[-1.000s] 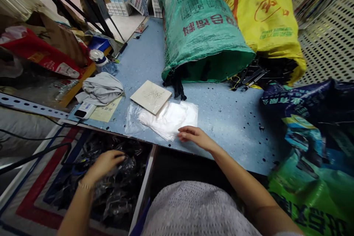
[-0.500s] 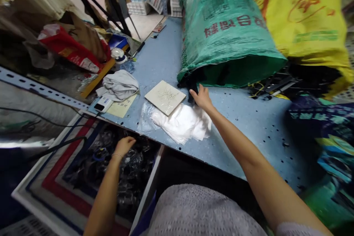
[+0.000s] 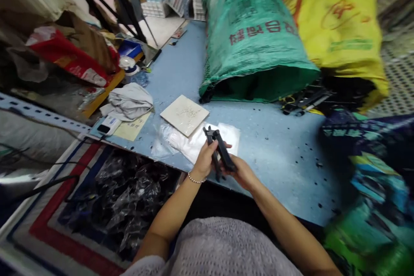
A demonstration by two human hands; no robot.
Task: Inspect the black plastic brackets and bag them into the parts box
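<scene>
Both hands meet over the near edge of the blue table, around a long black part (image 3: 224,152) with two arm-like bars; its exact kind I cannot make out. My left hand (image 3: 203,159) grips its left bar, thumb on top. My right hand (image 3: 242,172) closes round the lower right side, its fingers partly hidden behind the part. Just beyond lie a stack of thin white plastic bags (image 3: 186,143) and a pale square tile (image 3: 185,115) resting on their far edge. Farther off, the open mouth of a green woven sack (image 3: 252,43) faces me.
A yellow sack (image 3: 339,30) with black parts at its mouth stands right of the green one. Below the table's left edge, a crate (image 3: 42,224) holds clear-bagged black items. A grey cloth (image 3: 129,101) and small white device (image 3: 109,125) lie at left. Dark bags (image 3: 365,146) crowd the right.
My right hand has come back from the green sack's mouth with the black part. My left hand has risen from over the crate and now grips it too.
</scene>
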